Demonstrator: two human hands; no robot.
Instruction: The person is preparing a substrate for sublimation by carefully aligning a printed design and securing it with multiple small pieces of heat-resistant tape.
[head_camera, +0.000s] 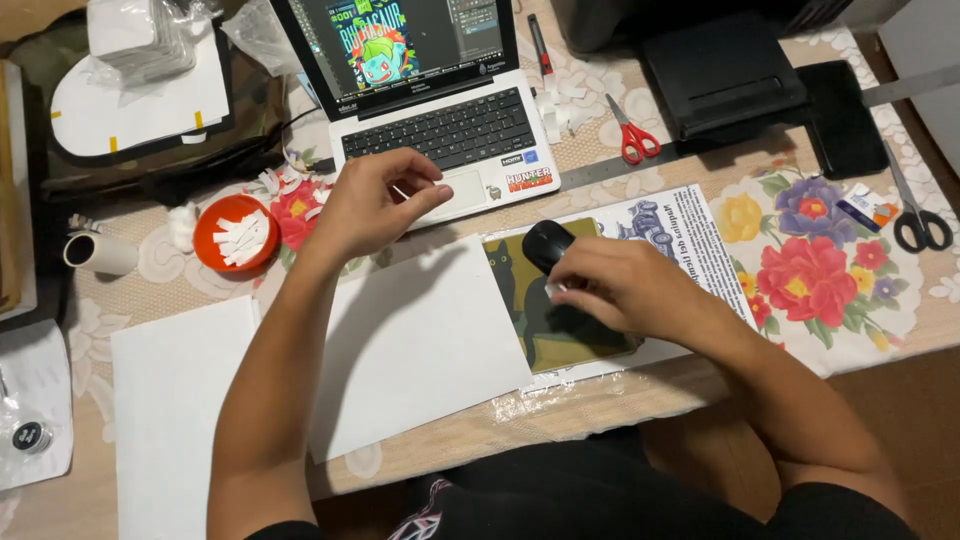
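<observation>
My left hand (375, 200) rests with loosely curled fingers at the front edge of an open silver laptop (440, 130), its fingertips on the touchpad. My right hand (625, 290) lies over an olive mouse pad (560, 320) with a black cat picture, just behind a black mouse (545, 243), and pinches a small white scrap between its fingertips. Between my arms a blank white sheet (415, 345) lies on the table. The laptop screen shows a colourful cartoon design in an editing program.
Red-handled scissors (632, 138) and a black printer (720, 70) lie behind the mouse pad. Black scissors (918, 222) sit far right. An orange lid (235, 233) with white paper strips, a tape roll (95, 253) and another white sheet (180, 400) are on the left.
</observation>
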